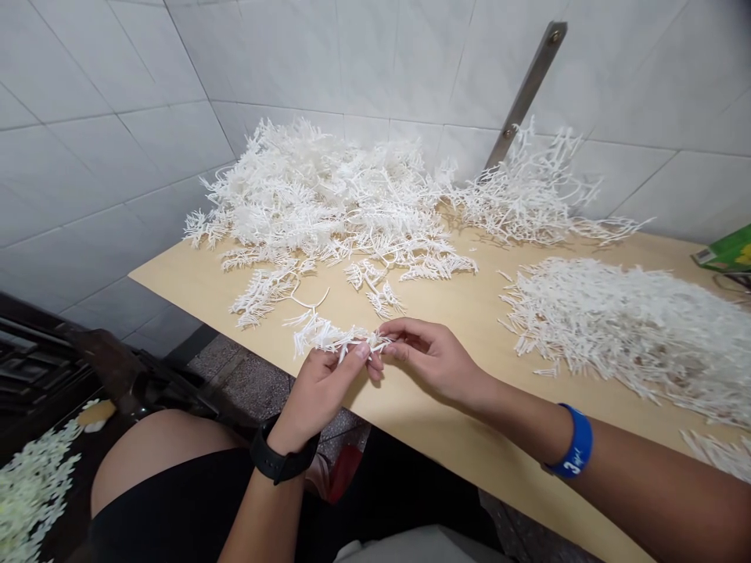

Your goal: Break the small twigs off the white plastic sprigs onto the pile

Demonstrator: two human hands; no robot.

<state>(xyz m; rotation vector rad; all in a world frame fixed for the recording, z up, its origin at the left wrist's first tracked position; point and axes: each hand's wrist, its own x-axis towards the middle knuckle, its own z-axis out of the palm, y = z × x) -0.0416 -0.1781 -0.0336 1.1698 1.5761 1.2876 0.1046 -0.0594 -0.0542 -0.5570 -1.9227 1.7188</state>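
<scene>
Over the front edge of the table, my left hand [334,379] grips a white plastic branching sprig [328,335], thumb pressed on top of it. Fingers of my right hand [437,356] pinch the sprig's right end, close to the left fingertips. Exactly what sits between the right fingertips is too small to make out. Just behind my hands lie loose white sprigs [267,293] of the same kind. Farther back rises a large tangled heap of white sprigs [328,188].
On the right, small white plastic pieces [622,328] form a wide pile. Thinner bare-looking white branches [528,195] lean against the wall by a metal bar [525,98]. A green package [731,250] sits at the table's [469,305] right end. Pale flower pieces [35,485] lie low at left.
</scene>
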